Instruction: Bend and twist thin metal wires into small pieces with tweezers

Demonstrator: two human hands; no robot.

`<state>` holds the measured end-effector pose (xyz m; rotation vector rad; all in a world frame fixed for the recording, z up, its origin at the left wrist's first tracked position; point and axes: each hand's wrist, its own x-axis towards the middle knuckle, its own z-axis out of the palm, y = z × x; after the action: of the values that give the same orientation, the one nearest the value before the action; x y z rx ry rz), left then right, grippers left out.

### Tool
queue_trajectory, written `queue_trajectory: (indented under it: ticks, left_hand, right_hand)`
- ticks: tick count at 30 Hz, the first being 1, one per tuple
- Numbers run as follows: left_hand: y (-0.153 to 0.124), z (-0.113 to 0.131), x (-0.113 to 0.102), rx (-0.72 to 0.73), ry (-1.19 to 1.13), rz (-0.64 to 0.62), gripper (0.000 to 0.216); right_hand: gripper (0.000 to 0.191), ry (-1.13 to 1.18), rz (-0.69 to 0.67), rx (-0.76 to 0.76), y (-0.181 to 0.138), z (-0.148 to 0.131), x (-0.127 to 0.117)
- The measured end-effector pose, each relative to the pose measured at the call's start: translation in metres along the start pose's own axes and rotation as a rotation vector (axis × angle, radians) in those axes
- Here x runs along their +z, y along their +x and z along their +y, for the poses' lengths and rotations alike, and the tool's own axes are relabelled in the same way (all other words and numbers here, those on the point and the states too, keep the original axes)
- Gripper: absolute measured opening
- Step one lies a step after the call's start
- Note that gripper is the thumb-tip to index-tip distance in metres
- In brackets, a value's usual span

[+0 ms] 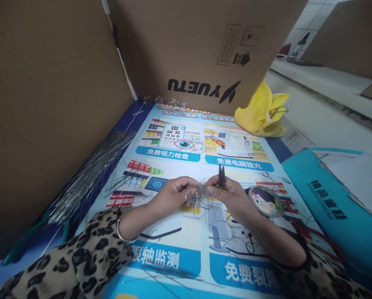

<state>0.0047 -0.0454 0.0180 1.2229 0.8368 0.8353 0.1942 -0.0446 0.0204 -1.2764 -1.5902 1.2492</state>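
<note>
Our left hand (170,192) pinches a wire piece (196,195) in closed fingers. Our right hand (232,194) grips small pliers (221,176), fingers curled tight around them.

Head view, steeply down, close over poster (173,257)

Leopard-print sleeves (80,257) on both forearms; thin silver bangle (121,232) behind left fingers (186,185), at wrist.

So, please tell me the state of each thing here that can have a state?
left hand: pinching a small wire piece
right hand: closed around pliers, tips pointing up
wire bundle: lying loose beside the cardboard wall
yellow bag: crumpled, against the box
cardboard box: print upside down
tape roll: lying flat on poster
</note>
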Motion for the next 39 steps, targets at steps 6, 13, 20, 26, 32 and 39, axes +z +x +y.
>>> queue_trajectory:
  ticks: [6, 13, 20, 26, 32, 39]
  left_hand:
    - [0.003, -0.003, -0.005, -0.014, -0.058, 0.065, 0.020]
    - [0.007, -0.008, -0.011, -0.062, -0.192, 0.042, 0.021]
    - [0.005, -0.011, -0.010, -0.109, -0.279, -0.086, 0.021]
    - [0.005, -0.012, -0.010, -0.127, -0.276, -0.133, 0.021]
    - [0.005, -0.009, -0.008, -0.127, -0.216, -0.113, 0.022]
    - [0.004, -0.006, -0.004, -0.145, -0.142, -0.090, 0.023]
  right_hand:
    - [0.022, -0.500, 0.065, -0.184, 0.001, -0.006, -0.014]
    - [0.028, -0.804, 0.077, -0.208, 0.001, 0.007, -0.030]
    - [0.020, -0.996, -0.114, -0.279, -0.004, 0.008, -0.021]
    - [0.018, -1.044, -0.162, -0.232, -0.008, 0.000, -0.014]
    - [0.018, -1.068, -0.162, -0.221, -0.011, -0.006, -0.011]
    - [0.016, -1.121, -0.167, -0.222, -0.013, -0.007, -0.009]
